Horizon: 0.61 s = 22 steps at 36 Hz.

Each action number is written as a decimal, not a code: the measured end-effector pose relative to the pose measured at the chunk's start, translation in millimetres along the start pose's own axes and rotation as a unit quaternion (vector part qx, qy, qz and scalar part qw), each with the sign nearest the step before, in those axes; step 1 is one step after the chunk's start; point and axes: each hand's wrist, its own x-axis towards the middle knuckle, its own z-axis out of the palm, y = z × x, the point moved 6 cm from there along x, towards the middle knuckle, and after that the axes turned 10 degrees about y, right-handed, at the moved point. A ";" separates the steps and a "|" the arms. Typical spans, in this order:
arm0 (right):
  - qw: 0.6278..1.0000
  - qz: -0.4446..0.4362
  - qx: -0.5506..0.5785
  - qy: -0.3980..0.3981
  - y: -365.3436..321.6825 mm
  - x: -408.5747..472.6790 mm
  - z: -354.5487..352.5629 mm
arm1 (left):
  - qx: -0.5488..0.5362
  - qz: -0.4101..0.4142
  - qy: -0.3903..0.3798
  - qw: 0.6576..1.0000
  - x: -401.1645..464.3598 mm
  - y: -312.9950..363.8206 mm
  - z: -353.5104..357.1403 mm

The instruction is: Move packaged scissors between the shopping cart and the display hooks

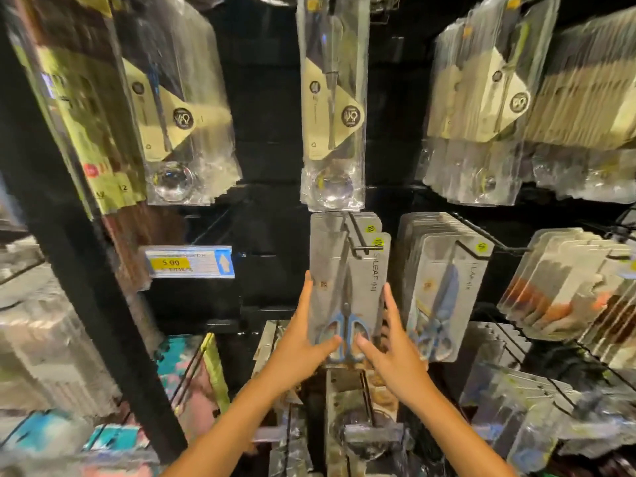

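The scissors pack is upright at the middle hook, in front of a stack of same packs, and both hands hold it. The left hand grips its left edge, fingers straight up along the side and thumb pressed on the front near the blue handles. The right hand grips the right edge in the same way. Right of the pack hangs a second stack of scissors. Left of it is a price tag. Above it hangs a clear bag.
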 end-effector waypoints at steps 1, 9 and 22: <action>1.000 -0.003 0.003 -0.008 3.0 6.1 1.0 | 0.000 -0.007 0.006 1.000 5.1 -1.1 1.1; 1.000 -0.006 -0.019 -0.003 19.3 34.3 5.2 | 0.024 -0.033 0.047 0.998 23.3 -7.8 11.8; 0.997 -0.052 0.009 0.064 37.3 -23.9 15.9 | 0.294 -0.018 0.093 0.951 -55.2 -48.2 -3.8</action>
